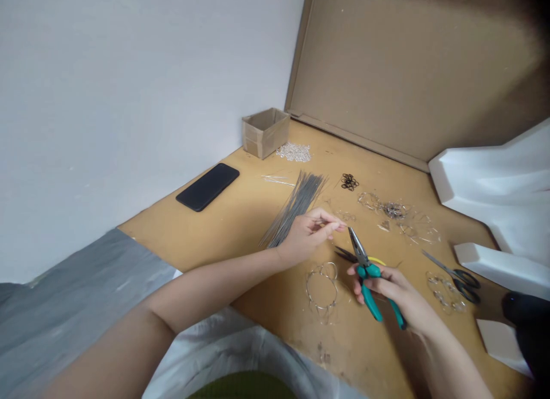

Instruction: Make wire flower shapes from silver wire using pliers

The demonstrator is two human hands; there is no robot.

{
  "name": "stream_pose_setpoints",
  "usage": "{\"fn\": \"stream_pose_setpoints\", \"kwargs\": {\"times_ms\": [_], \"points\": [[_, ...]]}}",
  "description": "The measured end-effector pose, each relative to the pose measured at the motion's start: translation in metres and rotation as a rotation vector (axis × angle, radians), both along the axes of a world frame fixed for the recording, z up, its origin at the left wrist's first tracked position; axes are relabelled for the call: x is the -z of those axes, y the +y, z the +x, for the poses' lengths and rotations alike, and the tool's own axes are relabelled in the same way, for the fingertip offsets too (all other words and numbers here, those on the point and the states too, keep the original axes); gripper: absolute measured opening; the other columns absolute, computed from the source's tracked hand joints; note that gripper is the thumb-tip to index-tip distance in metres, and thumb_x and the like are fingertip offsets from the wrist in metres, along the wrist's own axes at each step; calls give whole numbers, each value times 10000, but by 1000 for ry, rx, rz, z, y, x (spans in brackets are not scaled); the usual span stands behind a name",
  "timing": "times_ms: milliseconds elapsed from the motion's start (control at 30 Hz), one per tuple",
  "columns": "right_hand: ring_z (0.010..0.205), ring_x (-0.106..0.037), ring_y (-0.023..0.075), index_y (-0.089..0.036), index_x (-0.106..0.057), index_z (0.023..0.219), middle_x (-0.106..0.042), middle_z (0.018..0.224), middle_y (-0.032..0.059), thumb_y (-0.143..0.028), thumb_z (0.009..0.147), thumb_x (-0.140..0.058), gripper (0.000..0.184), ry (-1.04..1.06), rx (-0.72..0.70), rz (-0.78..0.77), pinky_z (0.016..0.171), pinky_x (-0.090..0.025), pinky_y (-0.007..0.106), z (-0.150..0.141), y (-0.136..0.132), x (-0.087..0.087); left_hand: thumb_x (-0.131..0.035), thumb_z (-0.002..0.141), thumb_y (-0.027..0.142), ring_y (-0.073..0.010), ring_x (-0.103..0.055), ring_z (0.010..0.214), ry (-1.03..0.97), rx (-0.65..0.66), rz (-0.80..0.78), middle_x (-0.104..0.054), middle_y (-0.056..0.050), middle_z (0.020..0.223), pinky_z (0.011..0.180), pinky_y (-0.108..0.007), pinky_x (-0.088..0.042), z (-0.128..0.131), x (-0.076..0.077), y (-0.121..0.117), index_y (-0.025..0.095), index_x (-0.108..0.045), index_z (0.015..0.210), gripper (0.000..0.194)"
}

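My right hand (384, 284) grips needle-nose pliers (365, 267) with teal handles, their jaws pointing up and away. At the tip of the jaws, my left hand (311, 233) pinches a thin wire between thumb and forefinger; little of the wire shows. Under and behind my left wrist lies a bundle of straight grey wires (298, 207). A wire ring with loops (322, 287) rests on the table below the pliers. Beside the jaws, a second tool with dark tips (345, 254) and a yellow handle is partly hidden by my right hand.
A small cardboard box (266, 135) stands by the wall, near a pile of tiny clear pieces (296, 152). A black phone (208, 187) lies at left. Black rings (349, 182), tangled wire pieces (395, 210), scissors (458, 278) and white foam (494, 181) are at right.
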State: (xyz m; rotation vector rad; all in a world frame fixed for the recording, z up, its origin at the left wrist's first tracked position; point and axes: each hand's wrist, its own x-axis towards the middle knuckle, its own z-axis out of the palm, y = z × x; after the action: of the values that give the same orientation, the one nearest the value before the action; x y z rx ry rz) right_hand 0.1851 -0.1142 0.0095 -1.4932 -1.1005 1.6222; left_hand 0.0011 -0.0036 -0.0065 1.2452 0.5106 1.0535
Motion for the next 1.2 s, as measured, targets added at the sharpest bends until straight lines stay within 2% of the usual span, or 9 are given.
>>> {"fn": "stream_pose_setpoints", "kwargs": {"times_ms": [167,300,400,500,700,900,1067,1167,1200], "points": [[638,-592,184,-140,-624,975,-624,726,53,-355,758,-542,316,-161,-12,43,633,-487,328,1,0,0,-596,781,340,-148,-654,810,0,40,-12,-686,-86,857,628,-234,-495,-1,-1,5,135,-538,815,216],[699,-615,225,-220,-645,982,-664,756,38,-383,744,-531,310,-849,-36,161,636,-463,328,12,4,2,-608,764,354,-129,-643,739,14,37,-120,-676,-71,838,574,-215,-482,-3,-2,16,139,-519,800,236],[743,-633,271,-263,-625,1051,-682,837,72,-418,758,-491,357,-1409,-11,150,593,-433,337,23,13,9,-641,730,358,-118,-632,699,58,132,-170,-669,-68,813,567,-213,-474,-2,0,21,128,-536,787,259],[867,-613,285,-227,-596,1115,-665,968,102,-392,776,-462,400,-1609,-91,261,674,-433,353,31,24,16,-666,701,379,-83,-594,596,113,283,-207,-652,-42,749,543,-201,-454,0,2,19,120,-560,763,287],[910,-573,268,-205,-564,1195,-650,1024,98,-336,756,-493,464,-1618,-264,405,765,-401,359,46,46,10,-698,650,378,-39,-479,450,194,371,-225,-537,42,545,464,-179,-375,1,3,14,122,-588,731,290],[1050,-507,301,-181,-637,1102,-662,1048,116,-159,735,-490,396,-1618,-277,568,889,-318,426,66,76,9,-686,656,384,-35,-456,433,252,462,-236,-524,55,536,460,-184,-355,0,4,14,123,-586,760,298],[1042,-553,300,-186,-634,1117,-648,1134,111,-186,720,-547,406,-1520,-205,535,864,-397,414,69,79,3,-679,655,395,-37,-445,446,291,457,-196,-511,59,537,474,-187,-358,0,3,13,121,-589,775,312],[971,-620,211,-213,-633,1113,-682,1080,58,-336,866,-423,347,-1345,-162,541,820,-465,307,43,65,-8,-670,663,398,-38,-426,453,317,393,-151,-498,58,541,464,-183,-346,2,5,11,120,-592,777,310],[907,-647,204,-200,-661,1057,-707,1007,57,-370,882,-404,354,-1117,-115,510,786,-484,295,30,59,-11,-665,670,400,-39,-426,462,314,372,-135,-501,54,551,465,-183,-345,3,7,10,119,-594,781,310]]}}
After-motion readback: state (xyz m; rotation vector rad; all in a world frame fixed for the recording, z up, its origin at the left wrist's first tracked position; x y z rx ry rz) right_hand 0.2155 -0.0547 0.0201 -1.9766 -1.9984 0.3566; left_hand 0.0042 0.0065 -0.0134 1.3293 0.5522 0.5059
